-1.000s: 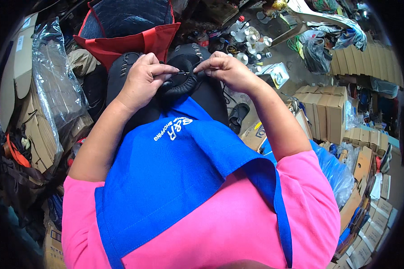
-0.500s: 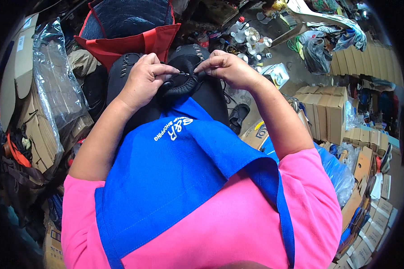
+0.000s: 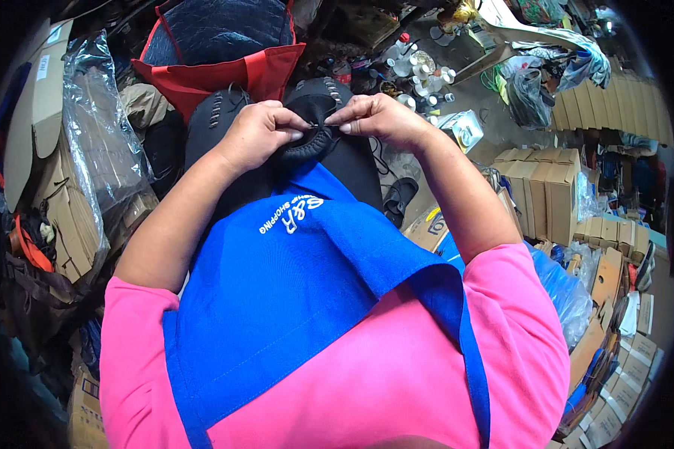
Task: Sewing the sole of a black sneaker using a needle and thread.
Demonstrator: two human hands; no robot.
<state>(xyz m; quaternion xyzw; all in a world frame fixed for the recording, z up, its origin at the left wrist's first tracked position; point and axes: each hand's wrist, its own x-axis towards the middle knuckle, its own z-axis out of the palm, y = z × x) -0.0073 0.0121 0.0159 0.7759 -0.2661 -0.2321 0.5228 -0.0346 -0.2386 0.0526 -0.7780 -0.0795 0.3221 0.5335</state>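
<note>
- left hand (image 3: 266, 129), right hand (image 3: 378, 120): fingertips pinched together on thin strand (image 3: 318, 126), details unclear;
- black stitched piece (image 3: 308, 147): probably light, soft; best held along stitching

White lettering (image 3: 299, 213) on the blue apron (image 3: 277, 299), a label (image 3: 43, 66) on cardboard (image 3: 46, 108).

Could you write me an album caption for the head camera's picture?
Left hand and right hand nearly meet over a black stitched piece, with an open red bag just beyond.
</note>
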